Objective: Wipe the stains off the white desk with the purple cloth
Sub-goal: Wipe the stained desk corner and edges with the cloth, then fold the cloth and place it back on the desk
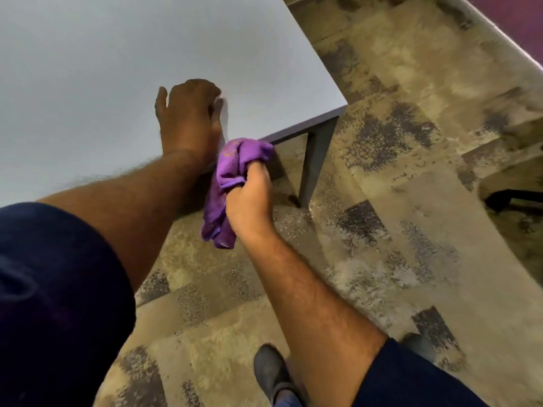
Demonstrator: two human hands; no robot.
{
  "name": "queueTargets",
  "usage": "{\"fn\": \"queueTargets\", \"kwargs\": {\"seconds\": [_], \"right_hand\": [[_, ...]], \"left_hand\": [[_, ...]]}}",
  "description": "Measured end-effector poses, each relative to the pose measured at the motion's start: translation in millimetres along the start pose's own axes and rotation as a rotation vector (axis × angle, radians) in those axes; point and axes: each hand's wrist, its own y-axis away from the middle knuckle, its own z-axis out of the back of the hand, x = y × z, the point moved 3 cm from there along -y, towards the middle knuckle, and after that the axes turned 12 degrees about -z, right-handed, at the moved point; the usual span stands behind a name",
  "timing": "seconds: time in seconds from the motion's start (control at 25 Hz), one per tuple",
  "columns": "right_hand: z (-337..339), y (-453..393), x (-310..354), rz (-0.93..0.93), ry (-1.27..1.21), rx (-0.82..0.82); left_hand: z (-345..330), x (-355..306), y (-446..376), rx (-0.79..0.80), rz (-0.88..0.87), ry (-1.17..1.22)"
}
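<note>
The white desk (97,54) fills the upper left, with its near right corner at the centre right. My left hand (188,118) rests palm down on the desk near the front edge, thumb apart and fingertips bent out of sight. A pale patch shows by those fingertips; I cannot tell what it is. My right hand (249,198) is shut on the bunched purple cloth (226,177), held in the air just off the desk's front edge, beside my left wrist. The cloth hangs down past my palm. No stain is visible on the desk surface.
A dark desk leg (314,165) stands under the corner. Mottled beige and grey carpet (396,230) covers the floor. A black chair base (511,199) is at the right edge. My shoe (270,371) is at the bottom. A purple wall (517,13) with pale skirting runs at the top right.
</note>
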Motion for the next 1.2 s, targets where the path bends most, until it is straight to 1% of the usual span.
{"fn": "queueTargets", "kwargs": {"seconds": [0.04,0.08,0.12,0.2,0.28,0.32,0.36,0.4,0.44,0.48,0.52,0.56,0.6,0.64,0.68,0.72,0.76,0.8,0.88,0.92,0.96,1.0,1.12,1.2], "right_hand": [[8,5,1,0.005,0.018,0.056],[21,11,2,-0.032,-0.018,0.109],[36,17,3,-0.123,-0.12,0.145],[68,33,2,-0.422,-0.414,0.129],[96,60,11,-0.686,-0.63,0.152],[106,73,21,-0.739,-0.673,0.205],[115,88,36,-0.743,-0.695,0.266],[123,101,51,-0.73,-0.71,0.308],[131,113,67,-0.717,-0.708,0.332],[139,123,83,-0.703,-0.692,0.351],[150,131,100,-0.679,-0.67,0.37],[162,138,116,-0.651,-0.645,0.381],[175,141,130,-0.621,-0.609,0.385],[189,141,143,-0.588,-0.561,0.376],[207,141,157,-0.551,-0.504,0.343],[228,141,171,-0.512,-0.446,0.307],[248,140,186,-0.472,-0.387,0.283],[269,139,199,-0.43,-0.327,0.273],[312,140,227,-0.336,-0.212,0.271],[329,139,241,-0.301,-0.153,0.268],[344,141,252,-0.281,-0.107,0.273],[363,144,265,-0.271,-0.081,0.296],[416,153,300,-0.272,-0.022,0.468],[448,151,318,-0.222,0.024,0.554]], "left_hand": [[3,3,8,0.003,0.033,0.013],[5,6,19,0.021,0.03,0.076],[8,7,31,0.075,0.002,0.12],[14,6,55,0.26,-0.064,0.125],[34,3,73,0.424,0.04,0.217],[49,-7,80,0.471,0.106,0.313],[68,-21,87,0.501,0.189,0.515],[87,-45,98,0.48,0.301,0.795],[106,-74,117,0.401,0.498,1.054],[127,-101,137,0.283,0.711,1.231],[140,-112,157,0.147,0.985,1.358],[157,-130,171,-0.092,1.131,1.542],[166,-157,182,-0.211,1.227,1.716],[172,-183,181,-0.052,1.184,1.934],[187,-205,168,0.207,1.131,2.072],[201,-220,155,0.291,1.122,2.046],[212,-222,146,0.265,1.078,2.014],[227,-229,139,0.26,0.949,2.013],[249,-253,123,0.367,0.681,1.882],[260,-267,114,0.391,0.558,1.793],[270,-281,105,0.388,0.483,1.726],[279,-297,95,0.344,0.446,1.685],[305,-342,68,0.096,0.459,1.603],[308,-370,52,0.019,0.498,1.594]]}}
